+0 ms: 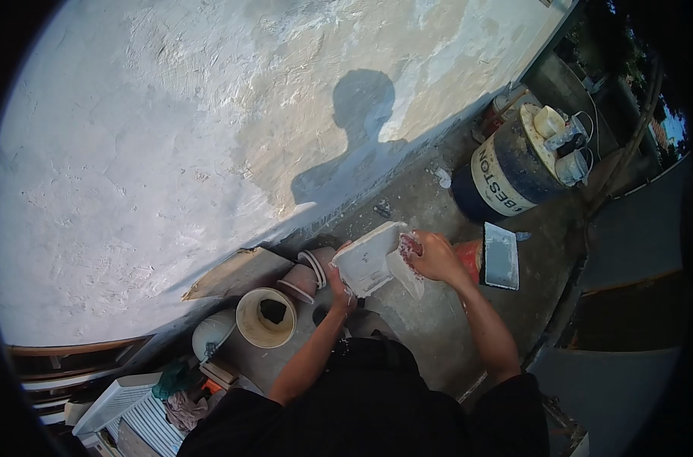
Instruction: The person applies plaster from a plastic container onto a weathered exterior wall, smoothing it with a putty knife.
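My left hand (341, 289) grips the near left edge of a shallow white plaster tray (364, 259), its thumb and fingers wrapped round the side. White paste smears the tray and both hands. In my right hand (435, 257) is a wide putty knife (406, 276), its pale blade slanting down across the tray's right side. The handle is mostly hidden by my fingers. Both things are held in front of my body, above the concrete floor and away from the wall.
A patchily plastered wall (171, 152) rises ahead, with a shadow on it. A blue-and-white drum (501, 166) stands right, near a rectangular pan (501, 257). To the left are an open bucket (244, 324), flower pots (298, 282) and a board (236, 276).
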{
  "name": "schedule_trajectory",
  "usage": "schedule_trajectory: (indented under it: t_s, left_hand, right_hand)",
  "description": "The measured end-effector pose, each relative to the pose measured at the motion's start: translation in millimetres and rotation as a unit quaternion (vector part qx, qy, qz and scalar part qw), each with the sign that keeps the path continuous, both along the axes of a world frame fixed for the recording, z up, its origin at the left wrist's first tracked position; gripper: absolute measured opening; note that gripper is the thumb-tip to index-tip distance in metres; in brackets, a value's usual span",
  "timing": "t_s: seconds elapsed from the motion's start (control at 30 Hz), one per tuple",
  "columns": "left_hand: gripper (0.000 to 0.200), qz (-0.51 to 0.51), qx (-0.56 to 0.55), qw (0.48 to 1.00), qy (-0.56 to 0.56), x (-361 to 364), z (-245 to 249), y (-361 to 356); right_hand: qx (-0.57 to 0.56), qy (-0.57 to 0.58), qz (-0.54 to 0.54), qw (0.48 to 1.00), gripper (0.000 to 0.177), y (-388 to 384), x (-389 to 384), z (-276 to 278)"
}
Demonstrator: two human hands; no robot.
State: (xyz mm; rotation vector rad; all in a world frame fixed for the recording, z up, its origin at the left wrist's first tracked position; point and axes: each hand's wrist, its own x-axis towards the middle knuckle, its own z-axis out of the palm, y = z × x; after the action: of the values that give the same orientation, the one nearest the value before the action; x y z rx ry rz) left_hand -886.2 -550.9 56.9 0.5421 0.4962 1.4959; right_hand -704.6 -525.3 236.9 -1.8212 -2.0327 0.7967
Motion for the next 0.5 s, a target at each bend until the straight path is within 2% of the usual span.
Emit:
schedule_trajectory:
  t_s: [0.13, 0.23, 0.33, 0.43, 0.5]
  left_hand:
    - [0.058, -0.043, -0.032, 0.998, -0.028, 2.0, 7.2, 2.7]
    - [0.058, -0.063, -0.037, 0.997, -0.022, 2.1, 10.8, 3.9]
    - [0.059, -0.087, -0.048, 0.995, -0.029, 5.3, 12.0, 2.8]
    - [0.060, -0.121, -0.059, 0.989, -0.054, 5.9, 16.5, 4.7]
    - [0.060, -0.134, -0.074, 0.986, -0.072, 7.1, 17.8, 7.4]
  right_hand:
    - [-0.007, 0.032, 0.037, 0.999, 0.021, -2.6, -2.1, 13.6]
    - [0.076, 0.037, 0.118, 0.989, 0.022, -3.4, -2.5, 23.3]
    - [0.182, -0.089, 0.196, 0.960, 0.023, -1.0, -10.2, 28.1]
    - [0.181, -0.185, 0.277, 0.925, 0.027, 0.8, -21.9, 16.0]
    - [0.186, -0.209, 0.329, 0.902, 0.028, -1.1, -22.6, 12.7]
